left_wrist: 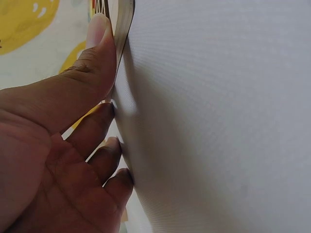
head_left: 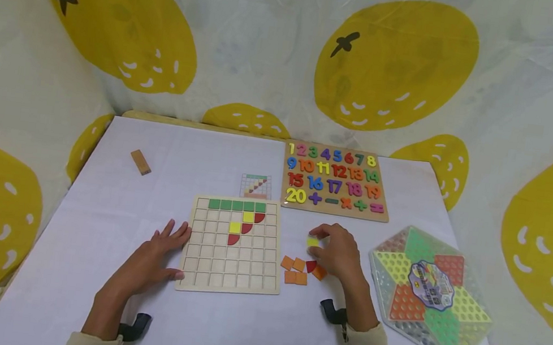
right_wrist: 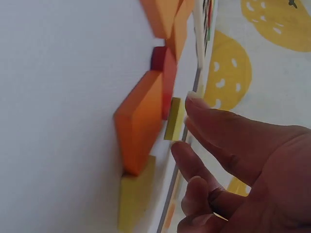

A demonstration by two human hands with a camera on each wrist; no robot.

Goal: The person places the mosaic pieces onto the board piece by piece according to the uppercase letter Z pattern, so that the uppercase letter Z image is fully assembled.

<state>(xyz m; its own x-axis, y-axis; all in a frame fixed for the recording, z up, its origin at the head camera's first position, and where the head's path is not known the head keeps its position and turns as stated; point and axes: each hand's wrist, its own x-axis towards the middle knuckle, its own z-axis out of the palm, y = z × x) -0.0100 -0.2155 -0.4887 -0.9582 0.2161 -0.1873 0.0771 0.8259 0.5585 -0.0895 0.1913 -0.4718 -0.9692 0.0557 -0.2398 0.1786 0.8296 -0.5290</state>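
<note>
A pale wooden grid board (head_left: 240, 266) lies in front of me. A row of green squares (head_left: 237, 206) runs along its top, with yellow squares (head_left: 235, 227) and red quarter-circle pieces (head_left: 247, 228) stepping down diagonally below. My left hand (head_left: 149, 263) rests at the board's left side, fingers spread, fingertips on its edge and thumb at the near corner. Right of the board, the thumb and fingertips of my right hand (head_left: 341, 254) stand apart on either side of a yellow square (right_wrist: 173, 119); a slight gap shows in the right wrist view. Another yellow piece (right_wrist: 137, 194) lies nearer the wrist.
Orange squares (head_left: 291, 277) and a red quarter-circle piece (head_left: 311, 266) lie beside my right hand. A small pattern card (head_left: 256, 186) sits behind the board. Around stand a number board (head_left: 337, 179), a hexagonal Chinese checkers set (head_left: 430, 292) and a small brown block (head_left: 141, 162).
</note>
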